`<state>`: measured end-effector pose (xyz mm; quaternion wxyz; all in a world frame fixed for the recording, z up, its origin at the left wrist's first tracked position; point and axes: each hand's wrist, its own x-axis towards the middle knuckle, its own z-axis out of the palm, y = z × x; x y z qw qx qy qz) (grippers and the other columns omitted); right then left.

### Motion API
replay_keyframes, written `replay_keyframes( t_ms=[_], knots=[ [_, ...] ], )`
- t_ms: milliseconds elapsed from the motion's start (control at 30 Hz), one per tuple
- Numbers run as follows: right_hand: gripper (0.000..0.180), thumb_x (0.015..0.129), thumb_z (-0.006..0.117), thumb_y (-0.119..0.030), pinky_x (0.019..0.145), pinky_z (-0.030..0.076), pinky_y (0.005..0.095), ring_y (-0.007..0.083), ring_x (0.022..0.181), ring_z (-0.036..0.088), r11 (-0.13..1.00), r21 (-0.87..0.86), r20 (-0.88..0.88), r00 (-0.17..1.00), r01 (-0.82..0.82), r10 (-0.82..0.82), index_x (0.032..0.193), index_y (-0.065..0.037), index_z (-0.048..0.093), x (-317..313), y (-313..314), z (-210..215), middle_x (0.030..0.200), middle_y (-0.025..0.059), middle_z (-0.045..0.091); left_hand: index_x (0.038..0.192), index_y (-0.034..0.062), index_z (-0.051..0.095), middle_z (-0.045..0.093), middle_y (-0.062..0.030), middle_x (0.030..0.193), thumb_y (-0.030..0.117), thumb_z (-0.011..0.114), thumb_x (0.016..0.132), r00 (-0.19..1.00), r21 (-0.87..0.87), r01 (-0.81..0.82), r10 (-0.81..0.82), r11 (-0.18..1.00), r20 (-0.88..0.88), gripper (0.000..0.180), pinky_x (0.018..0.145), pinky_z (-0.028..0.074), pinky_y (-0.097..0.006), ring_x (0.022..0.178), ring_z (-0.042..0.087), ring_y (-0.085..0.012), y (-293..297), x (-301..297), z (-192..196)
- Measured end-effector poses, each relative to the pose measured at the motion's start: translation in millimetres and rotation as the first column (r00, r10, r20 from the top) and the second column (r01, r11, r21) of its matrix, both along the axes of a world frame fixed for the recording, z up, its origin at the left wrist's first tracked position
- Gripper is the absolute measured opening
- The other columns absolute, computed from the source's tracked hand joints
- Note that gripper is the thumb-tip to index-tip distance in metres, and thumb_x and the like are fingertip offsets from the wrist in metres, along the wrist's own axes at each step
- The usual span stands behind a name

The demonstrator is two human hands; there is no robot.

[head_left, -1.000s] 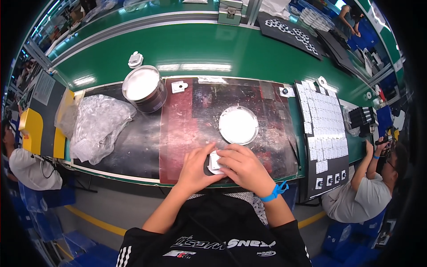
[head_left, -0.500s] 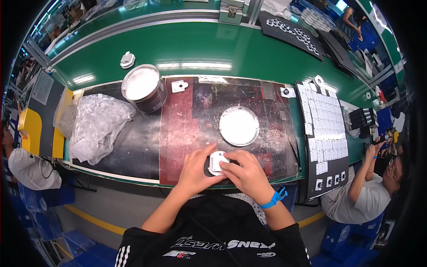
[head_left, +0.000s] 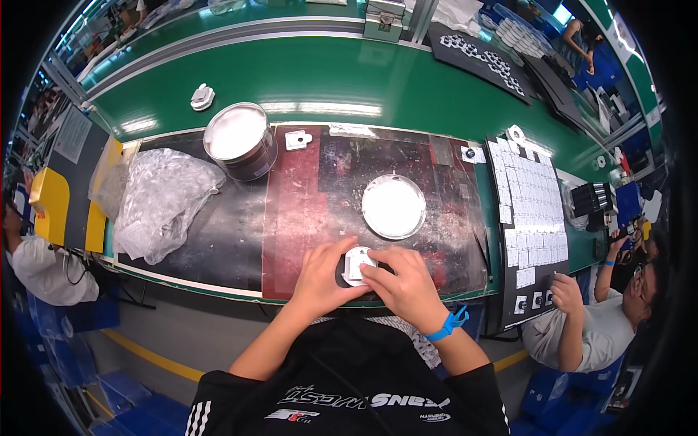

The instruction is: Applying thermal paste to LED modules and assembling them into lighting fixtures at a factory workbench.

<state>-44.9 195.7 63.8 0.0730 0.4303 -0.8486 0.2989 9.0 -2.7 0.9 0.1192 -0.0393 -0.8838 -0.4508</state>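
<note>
Left hand (head_left: 320, 277) cups a white plastic housing (head_left: 355, 264) by the desk's (head_left: 298, 211) near edge, right hand (head_left: 407, 283) gripping its other side. I'd brace with the left, press lightly and evenly, and stay clear of that round dish (head_left: 365, 211).

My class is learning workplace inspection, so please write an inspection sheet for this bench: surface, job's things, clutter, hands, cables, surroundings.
Surface: stained dark mat with dark red strip, on glossy green bench.
Job's things: small white plastic piece between the hands; round shallow white dish beyond it.
Clutter: crumpled clear plastic bag and cylindrical white-topped container, left.
Hands: left hand and right hand both hold the piece.
Cables: thin black loops, far left, possibly cable.
Surroundings: grey-shirted co-worker, right, beside flat black board bearing white parts.
</note>
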Motion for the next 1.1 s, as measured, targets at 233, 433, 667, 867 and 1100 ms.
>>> replay_keyframes(
  t_ms=[233, 433, 667, 867, 1100],
  knots=[
    [0.029, 0.084, 0.081, -0.013, 0.091, 0.049, 0.0422, 0.0289, 0.106, 0.066, 0.998, 0.053, -0.007, 1.0, -0.028, 0.029, 0.113, -0.011, 0.076, -5, 3, 2, 0.118, 0.0079, 0.07, 0.141, 0.0106, 0.059, 0.068, -0.0094, 0.13, 0.033, 0.093, 0.068, 1.0, -0.004, 0.008, -0.008, 1.0, -0.026, 0.083, 0.102, 0.044, -0.045, 0.12, 0.06, -0.0307, 2, -4, -2],
    [0.033, 0.082, 0.082, -0.021, 0.1, 0.046, 0.0483, 0.0329, 0.121, 0.06, 0.998, 0.051, -0.054, 0.998, -0.038, 0.041, 0.114, -0.014, 0.075, -2, -2, -1, 0.13, 0.0088, 0.066, 0.143, 0.0106, 0.056, 0.065, -0.011, 0.135, 0.028, 0.092, 0.066, 1.0, -0.037, 0.0, 0.0, 0.999, -0.011, 0.087, 0.104, 0.044, -0.047, 0.124, 0.058, -0.0333, -6, 1, 0],
    [0.042, 0.079, 0.085, -0.017, 0.098, 0.049, 0.0469, 0.0375, 0.118, 0.06, 0.983, -0.131, 0.075, 0.99, 0.13, -0.121, 0.119, -0.012, 0.076, 30, 28, -14, 0.133, 0.017, 0.062, 0.132, 0.0081, 0.067, 0.064, -0.0162, 0.136, 0.029, 0.092, 0.076, 0.988, 0.06, 0.011, -0.002, 0.998, -0.156, 0.064, 0.113, 0.044, -0.046, 0.13, 0.059, -0.0352, -75, 13, 50],
    [0.019, 0.085, 0.07, 0.002, 0.078, 0.051, 0.0407, 0.0326, 0.089, 0.062, 0.872, -0.225, 0.159, 0.899, 0.435, -0.407, 0.103, -0.002, 0.072, 53, 37, -68, 0.098, 0.0154, 0.064, 0.11, 0.0022, 0.07, 0.073, -0.006, 0.099, 0.012, 0.076, 0.092, 0.836, 0.051, -0.514, 0.513, 0.857, -0.193, 0.021, 0.079, 0.052, -0.029, 0.078, 0.062, -0.0112, -294, -81, 84],
    [0.018, 0.081, 0.068, 0.007, 0.07, 0.049, 0.044, 0.036, 0.081, 0.062, 0.872, -0.173, -0.017, 0.884, 0.458, -0.468, 0.097, -0.001, 0.07, 44, 26, -78, 0.089, 0.0165, 0.065, 0.145, -0.0082, 0.051, 0.062, -0.0284, 0.139, 0.055, 0.093, 0.066, 0.543, -0.399, -0.784, 0.837, 0.476, -0.068, 0.11, 0.109, 0.051, -0.046, 0.129, 0.062, -0.0402, -461, -230, 19]
  ],
)
